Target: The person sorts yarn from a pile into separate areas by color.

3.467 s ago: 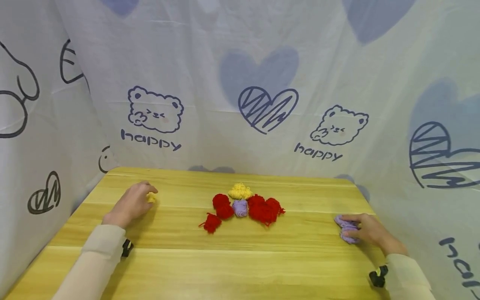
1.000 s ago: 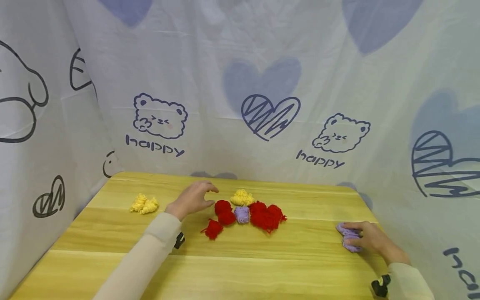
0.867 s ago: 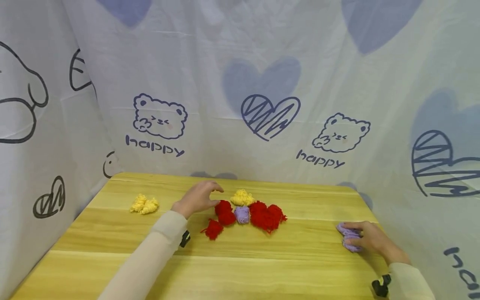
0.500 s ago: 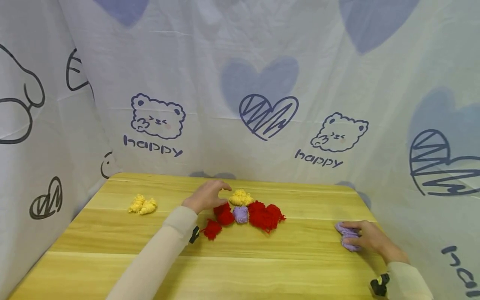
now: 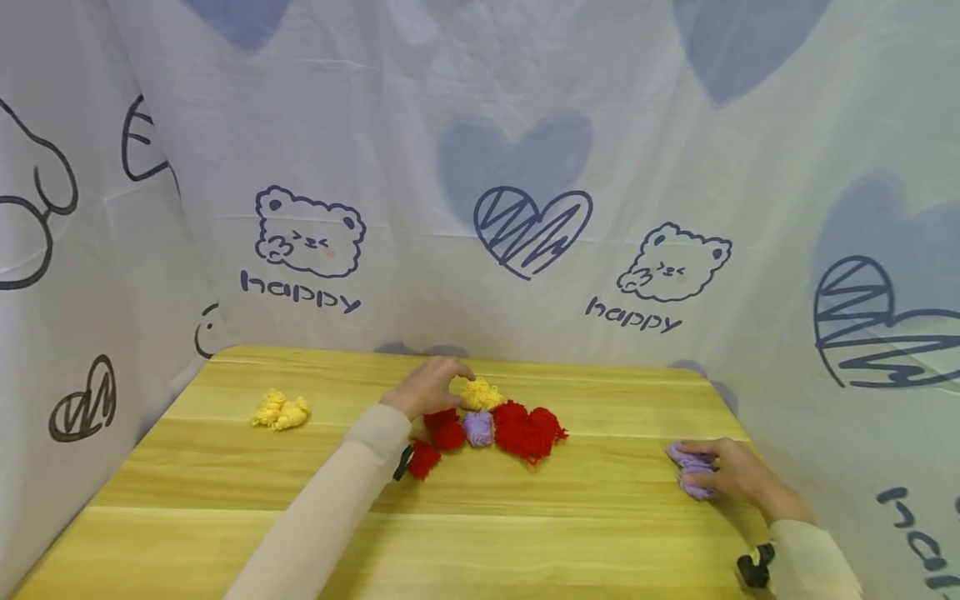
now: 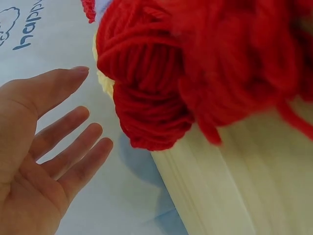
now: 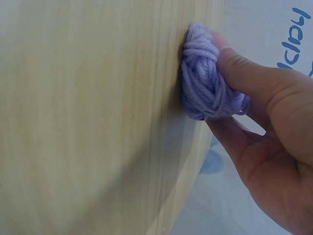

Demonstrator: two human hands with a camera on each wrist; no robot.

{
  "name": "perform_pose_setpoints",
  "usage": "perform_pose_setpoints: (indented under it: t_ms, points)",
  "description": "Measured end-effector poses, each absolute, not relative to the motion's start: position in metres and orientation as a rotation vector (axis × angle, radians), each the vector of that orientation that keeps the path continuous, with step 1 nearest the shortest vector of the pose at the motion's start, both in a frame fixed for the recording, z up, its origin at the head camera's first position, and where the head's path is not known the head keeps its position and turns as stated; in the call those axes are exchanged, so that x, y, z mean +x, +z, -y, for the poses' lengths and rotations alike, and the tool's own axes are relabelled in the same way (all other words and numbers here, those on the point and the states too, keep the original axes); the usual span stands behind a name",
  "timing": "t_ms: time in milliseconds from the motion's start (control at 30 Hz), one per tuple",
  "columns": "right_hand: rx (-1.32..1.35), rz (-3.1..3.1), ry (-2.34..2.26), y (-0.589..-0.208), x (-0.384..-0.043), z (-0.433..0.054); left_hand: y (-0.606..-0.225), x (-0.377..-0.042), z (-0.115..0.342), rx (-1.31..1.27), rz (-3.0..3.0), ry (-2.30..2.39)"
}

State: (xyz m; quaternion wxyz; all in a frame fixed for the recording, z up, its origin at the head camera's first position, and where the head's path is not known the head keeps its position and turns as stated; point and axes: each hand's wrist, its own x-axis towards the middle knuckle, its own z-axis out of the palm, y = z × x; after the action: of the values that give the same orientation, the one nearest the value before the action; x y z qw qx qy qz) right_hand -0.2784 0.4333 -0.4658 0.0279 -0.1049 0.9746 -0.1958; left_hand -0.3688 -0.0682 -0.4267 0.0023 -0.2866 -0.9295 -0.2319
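In the head view my left hand (image 5: 426, 390) reaches over the red yarn balls (image 5: 446, 429), its fingertips right at the yellow yarn ball (image 5: 482, 394) behind them. The left wrist view has this hand's fingers (image 6: 80, 164) spread and fairly straight, with nothing between them and red yarn (image 6: 146, 73) close by. At the right side of the table, my right hand (image 5: 741, 477) grips lilac yarn (image 5: 693, 471), which looks like two lumps side by side. Thumb and fingers pinch the lilac yarn (image 7: 205, 78) low against the wood in the right wrist view.
A lilac yarn ball (image 5: 478, 428) sits mid-table between the red ones and a larger red bunch (image 5: 527, 432). Nearer me is a small red ball (image 5: 424, 458). Yellow yarn (image 5: 281, 411) lies at left on the wooden table (image 5: 525, 542). A printed curtain (image 5: 420, 283) hangs behind.
My left hand has left the yellow yarn at the left and moved right, past the red balls, to the middle yellow ball. The right hand stays at the lilac yarn.
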Motion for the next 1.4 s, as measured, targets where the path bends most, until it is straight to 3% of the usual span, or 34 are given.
perform_pose_setpoints:
  t_ms: [1400]
  points:
    - [-0.332,-3.008,-0.600,-0.465,-0.278,-0.433,-0.435,-0.392,0.036,-0.833,3.077,-0.617]
